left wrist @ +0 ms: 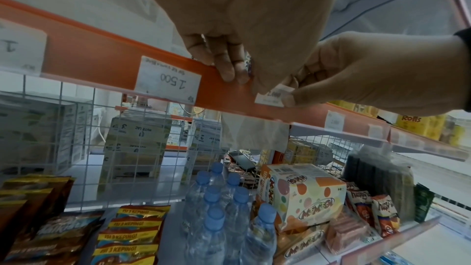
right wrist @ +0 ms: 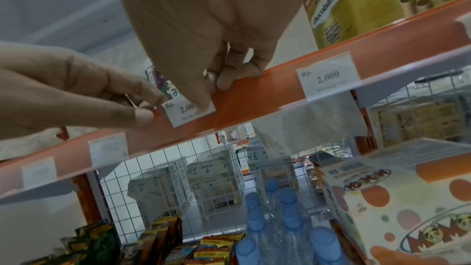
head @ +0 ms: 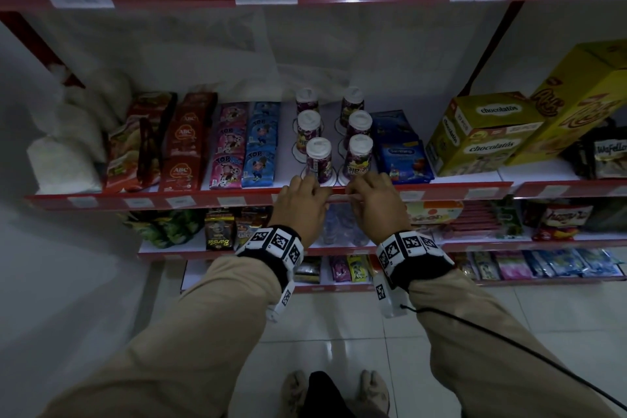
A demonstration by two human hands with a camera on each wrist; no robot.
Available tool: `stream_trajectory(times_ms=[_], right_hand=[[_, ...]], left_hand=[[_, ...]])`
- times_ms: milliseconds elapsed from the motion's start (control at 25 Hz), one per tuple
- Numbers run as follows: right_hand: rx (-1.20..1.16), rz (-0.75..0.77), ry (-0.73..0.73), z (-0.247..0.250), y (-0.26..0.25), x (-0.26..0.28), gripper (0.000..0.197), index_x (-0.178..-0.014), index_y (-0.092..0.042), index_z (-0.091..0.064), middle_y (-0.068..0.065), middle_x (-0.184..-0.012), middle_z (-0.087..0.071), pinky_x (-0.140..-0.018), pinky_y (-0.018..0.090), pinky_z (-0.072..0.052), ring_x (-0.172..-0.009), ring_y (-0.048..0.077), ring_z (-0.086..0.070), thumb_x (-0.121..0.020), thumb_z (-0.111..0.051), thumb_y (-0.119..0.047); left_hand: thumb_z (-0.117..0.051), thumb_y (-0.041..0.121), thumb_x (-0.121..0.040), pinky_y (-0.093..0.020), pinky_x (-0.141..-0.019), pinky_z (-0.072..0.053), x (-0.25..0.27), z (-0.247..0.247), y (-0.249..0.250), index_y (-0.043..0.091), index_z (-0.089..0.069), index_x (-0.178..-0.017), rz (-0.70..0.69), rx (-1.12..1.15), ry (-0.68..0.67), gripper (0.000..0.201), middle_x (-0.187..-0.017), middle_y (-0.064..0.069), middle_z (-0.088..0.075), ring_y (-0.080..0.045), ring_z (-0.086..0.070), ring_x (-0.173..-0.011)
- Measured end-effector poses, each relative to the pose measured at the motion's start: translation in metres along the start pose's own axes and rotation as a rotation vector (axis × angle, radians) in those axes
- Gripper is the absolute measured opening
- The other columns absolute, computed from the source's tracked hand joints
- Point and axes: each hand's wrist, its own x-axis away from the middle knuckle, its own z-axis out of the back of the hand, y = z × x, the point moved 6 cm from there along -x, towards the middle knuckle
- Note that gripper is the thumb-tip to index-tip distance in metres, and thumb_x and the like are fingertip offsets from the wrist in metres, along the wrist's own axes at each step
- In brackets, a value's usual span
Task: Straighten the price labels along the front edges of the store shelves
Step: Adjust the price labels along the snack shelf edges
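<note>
Dim shop aisle, red shelves point(head: 441, 188) with clear label strips along the front edges, tiled floor below.

The label point(right wrist: 187, 111) you're working on reads 2.000 and sits on the middle shelf's front edge, just below the cups point(head: 359, 154). It's tilted, lower corner hanging off the line of the strip, so it's not seated yet.

Your right hand point(head: 376, 205) hooks its fingers point(right wrist: 225, 82) over the shelf lip, thumb pressed flat on the label face; that grip looks like it's there to steady the hand while the thumb slides the paper.

Your left hand point(head: 302, 204) does the same on the other side: fingers curled over the lip, thumb tip point(right wrist: 144, 115) on the red edge touching the label's left edge. Likely it's a stop so the paper can't skid sideways.

Neighbouring labels, 2.000 point(right wrist: 328, 78) to the right and 1.500 point(left wrist: 168, 80) to the left, sit square in the strip: use them as reference.

Bottles point(left wrist: 216, 209) stand on the shelf below.
</note>
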Motion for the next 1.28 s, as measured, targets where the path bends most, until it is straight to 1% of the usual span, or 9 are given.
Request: stream_trajectory(times_ms=[240, 360, 520, 680, 840, 960, 1080, 1160, 1280], right_hand=[[0.053, -0.019, -0.022, -0.004, 0.000, -0.001, 0.017, -0.101, -0.003, -0.066, 0.019, -0.106, -0.058, -0.076, 0.043, -0.042, -0.099, 0.036, -0.048, -0.086, -0.057, -0.004], [0.068, -0.026, -0.012, -0.004, 0.002, 0.002, 0.016, -0.101, -0.002, -0.064, 0.020, -0.108, -0.057, -0.076, 0.043, -0.041, -0.100, 0.036, -0.047, -0.087, -0.057, -0.005], [0.144, -0.040, -0.093, -0.009, 0.005, -0.002, 0.020, -0.107, -0.007, -0.063, 0.015, -0.117, -0.053, -0.082, 0.040, -0.039, -0.109, 0.031, -0.041, -0.092, -0.051, -0.010], [0.080, -0.044, -0.059, -0.006, 0.006, -0.001, 0.019, -0.107, -0.007, -0.062, 0.016, -0.115, -0.054, -0.080, 0.042, -0.040, -0.105, 0.032, -0.043, -0.091, -0.053, -0.009], [0.089, -0.048, -0.050, -0.007, 0.008, 0.001, 0.019, -0.105, -0.006, -0.063, 0.017, -0.114, -0.055, -0.079, 0.039, -0.037, -0.106, 0.032, -0.043, -0.089, -0.053, -0.005], [0.006, -0.087, -0.030, -0.007, 0.011, 0.002, 0.019, -0.104, -0.006, -0.066, 0.017, -0.113, -0.056, -0.076, 0.036, -0.037, -0.107, 0.032, -0.044, -0.091, -0.053, -0.007], [-0.081, -0.106, 0.012, -0.006, 0.013, 0.002, 0.018, -0.100, -0.005, -0.069, 0.018, -0.110, -0.057, -0.074, 0.034, -0.036, -0.104, 0.033, -0.045, -0.089, -0.055, -0.005], [-0.086, -0.104, 0.006, -0.007, 0.015, 0.001, 0.018, -0.100, -0.006, -0.069, 0.018, -0.110, -0.057, -0.075, 0.034, -0.036, -0.105, 0.033, -0.045, -0.088, -0.056, -0.005], [-0.044, -0.090, -0.030, -0.009, 0.016, 0.000, 0.019, -0.104, -0.007, -0.068, 0.017, -0.112, -0.056, -0.076, 0.036, -0.038, -0.107, 0.032, -0.044, -0.089, -0.055, -0.008]], left_hand=[[-0.048, 0.027, -0.092, -0.039, -0.081, -0.036, 0.000, 0.000, 0.000, 0.022, -0.054, -0.121, -0.023, 0.017, 0.015, 0.030, -0.110, -0.007, -0.049, -0.029, -0.042, -0.101], [-0.047, 0.027, -0.092, -0.038, -0.082, -0.035, 0.000, -0.001, 0.000, 0.024, -0.052, -0.124, -0.032, 0.018, 0.002, 0.033, -0.112, -0.007, -0.048, -0.029, -0.042, -0.103], [-0.045, 0.029, -0.093, -0.039, -0.085, -0.034, 0.001, -0.003, 0.001, 0.024, -0.048, -0.129, -0.030, -0.011, -0.021, 0.037, -0.118, -0.007, -0.045, -0.029, -0.039, -0.108], [-0.045, 0.029, -0.093, -0.039, -0.086, -0.032, 0.002, -0.002, 0.003, 0.023, -0.047, -0.127, -0.020, -0.058, -0.016, 0.035, -0.121, -0.007, -0.044, -0.029, -0.039, -0.110], [-0.046, 0.029, -0.091, -0.039, -0.085, -0.031, 0.002, -0.003, 0.005, 0.022, -0.047, -0.123, -0.006, -0.124, -0.017, 0.032, -0.121, -0.007, -0.044, -0.028, -0.040, -0.109], [-0.046, 0.031, -0.091, -0.039, -0.085, -0.030, 0.002, -0.001, 0.006, 0.022, -0.047, -0.122, 0.028, -0.108, -0.006, 0.032, -0.120, -0.006, -0.046, -0.028, -0.040, -0.107], [-0.045, 0.033, -0.091, -0.040, -0.083, -0.028, 0.001, 0.000, 0.006, 0.023, -0.050, -0.121, 0.018, -0.090, -0.009, 0.032, -0.118, -0.007, -0.046, -0.029, -0.040, -0.105], [-0.046, 0.033, -0.091, -0.039, -0.082, -0.027, 0.000, 0.001, 0.007, 0.022, -0.051, -0.117, 0.029, -0.103, -0.010, 0.029, -0.116, -0.007, -0.047, -0.029, -0.040, -0.104], [-0.046, 0.031, -0.090, -0.039, -0.083, -0.028, -0.001, 0.000, 0.010, 0.023, -0.052, -0.118, 0.065, -0.121, -0.022, 0.029, -0.118, -0.007, -0.047, -0.029, -0.041, -0.106]])
